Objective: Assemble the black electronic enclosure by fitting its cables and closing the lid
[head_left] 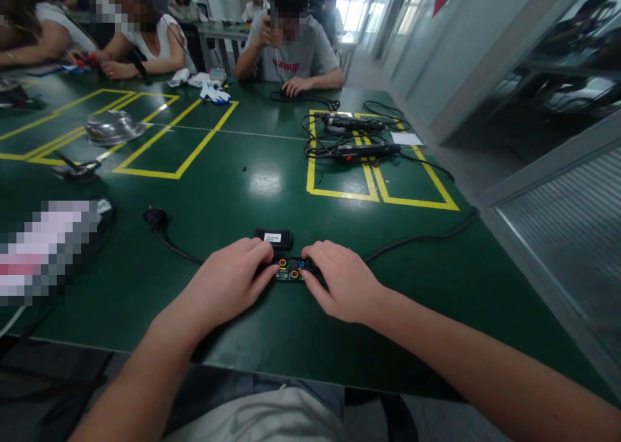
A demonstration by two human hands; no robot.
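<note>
A small circuit board (291, 269) with two copper-wound coils lies low over the green table, in what looks like a black case. My left hand (230, 270) grips its left end between thumb and fingers. At the right end, my right hand (337, 277) pinches it the same way, so both ends are hidden. Just beyond sits a black ribbed cover (274, 238) with a white label, apart from the board. Black cable runs out past both hands; on the left it ends in a plug (155, 218).
Two black electric screwdrivers (356, 123) with tangled cords lie inside yellow tape frames at the right. A metal bowl (112, 128) and white-blue gloves (214, 93) rest farther left. A co-worker (295, 54) sits across the green table (233, 202); others sit at the far left.
</note>
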